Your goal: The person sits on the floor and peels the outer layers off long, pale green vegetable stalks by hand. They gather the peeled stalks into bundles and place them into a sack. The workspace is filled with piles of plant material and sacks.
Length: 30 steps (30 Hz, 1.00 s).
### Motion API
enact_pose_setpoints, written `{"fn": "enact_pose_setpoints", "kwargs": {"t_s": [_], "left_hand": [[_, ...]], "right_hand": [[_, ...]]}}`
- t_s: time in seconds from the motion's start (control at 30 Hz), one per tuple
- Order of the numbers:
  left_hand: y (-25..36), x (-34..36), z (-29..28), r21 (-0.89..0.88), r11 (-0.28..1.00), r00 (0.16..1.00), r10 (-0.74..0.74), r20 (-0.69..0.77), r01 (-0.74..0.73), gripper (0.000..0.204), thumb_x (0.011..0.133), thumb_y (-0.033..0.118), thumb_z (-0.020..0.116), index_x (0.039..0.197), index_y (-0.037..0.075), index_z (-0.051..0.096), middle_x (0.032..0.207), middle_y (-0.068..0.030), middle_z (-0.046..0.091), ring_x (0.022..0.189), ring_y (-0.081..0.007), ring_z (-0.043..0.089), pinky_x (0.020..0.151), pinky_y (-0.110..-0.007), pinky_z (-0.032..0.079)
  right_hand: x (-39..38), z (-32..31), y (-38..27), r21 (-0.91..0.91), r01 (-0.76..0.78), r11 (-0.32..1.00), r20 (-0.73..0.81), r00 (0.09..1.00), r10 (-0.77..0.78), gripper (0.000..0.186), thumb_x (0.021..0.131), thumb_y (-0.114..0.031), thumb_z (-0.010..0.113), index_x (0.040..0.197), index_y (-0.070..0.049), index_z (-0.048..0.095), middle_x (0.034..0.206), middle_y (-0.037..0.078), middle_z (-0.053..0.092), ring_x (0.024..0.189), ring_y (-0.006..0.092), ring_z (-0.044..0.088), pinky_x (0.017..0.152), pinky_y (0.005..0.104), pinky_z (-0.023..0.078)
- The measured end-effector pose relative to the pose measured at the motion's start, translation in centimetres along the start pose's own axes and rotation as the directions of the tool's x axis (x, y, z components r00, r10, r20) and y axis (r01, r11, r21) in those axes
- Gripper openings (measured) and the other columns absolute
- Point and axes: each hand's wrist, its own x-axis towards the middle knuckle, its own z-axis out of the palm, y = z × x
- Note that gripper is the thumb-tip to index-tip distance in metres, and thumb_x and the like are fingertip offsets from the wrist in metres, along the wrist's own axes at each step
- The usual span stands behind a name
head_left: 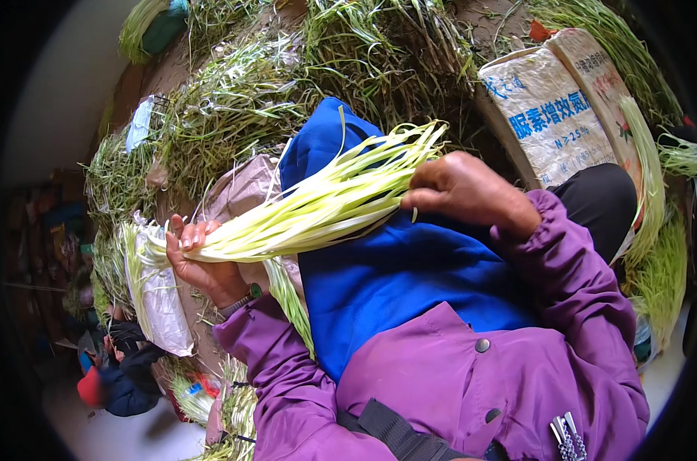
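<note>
My left hand point(195, 250) is closed round the pale end of a long bundle of yellow-green leaves point(302, 211), which lies slanting up to the right across a blue apron point(410, 284) on my lap. My right hand point(448, 192) is at the leafy right end of the bundle, fingers curled against its edge; whatever they pinch is hidden. A pinkish sack point(241, 188) shows behind the leaves, and more pale leaves point(283, 296) hang below my left hand.
Heaps of withered green stalks point(210, 115) ring the far side. Printed sacks point(548, 115) sit at right with pale bunches point(655, 284) beside them. A white wrapped bundle point(164, 307) lies at left. A person in dark clothing and red headwear point(122, 380) is at lower left.
</note>
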Motion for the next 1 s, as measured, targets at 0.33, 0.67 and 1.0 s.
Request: {"fn": "enact_pose_setpoints", "kwargs": {"t_s": [0.33, 0.67, 1.0], "left_hand": [[-0.1, 1.1, 0.6, -0.043, 0.999, 0.999, 0.033, 0.004, -0.033, 0.028, 0.095, 0.024, 0.048, 0.102, -0.001, 0.06, 0.061, 0.0025, 0.05, 0.061, -0.0109, 0.047, 0.068, -0.03, 0.037], [-1.4, 3.4, 2.8, -0.012, 0.991, 0.979, 0.132, -0.158, -0.135, 0.022, 0.092, 0.021, 0.051, 0.094, 0.001, 0.059, 0.058, 0.0045, 0.048, 0.058, -0.0105, 0.047, 0.068, -0.032, 0.04], [-2.0, 2.6, 3.4, 0.12, 0.974, 0.951, 0.216, -0.22, -0.193, 0.018, 0.091, 0.022, 0.052, 0.09, 0.005, 0.058, 0.058, 0.0054, 0.046, 0.058, -0.0105, 0.048, 0.068, -0.033, 0.042]], "right_hand": [[1.3, 1.9, 2.1, 0.808, -0.149, 0.57, 0.002, 0.968, 0.25, 0.012, 0.088, -0.014, 0.057, 0.082, -0.004, 0.059, 0.061, 0.0, 0.054, 0.05, 0.0071, 0.048, 0.047, 0.0217, 0.039], [3.8, -1.2, 2.9, 0.869, 0.112, 0.482, -0.333, 0.853, 0.402, 0.012, 0.09, -0.018, 0.056, 0.086, -0.007, 0.059, 0.069, -0.002, 0.056, 0.055, 0.0071, 0.052, 0.049, 0.0203, 0.042], [1.0, 2.0, -2.2, -0.263, 0.249, 0.932, -0.261, 0.912, -0.318, 0.024, 0.08, -0.024, 0.067, 0.093, -0.005, 0.063, 0.089, 0.014, 0.062, 0.077, 0.0321, 0.063, 0.066, 0.04, 0.051]]}}
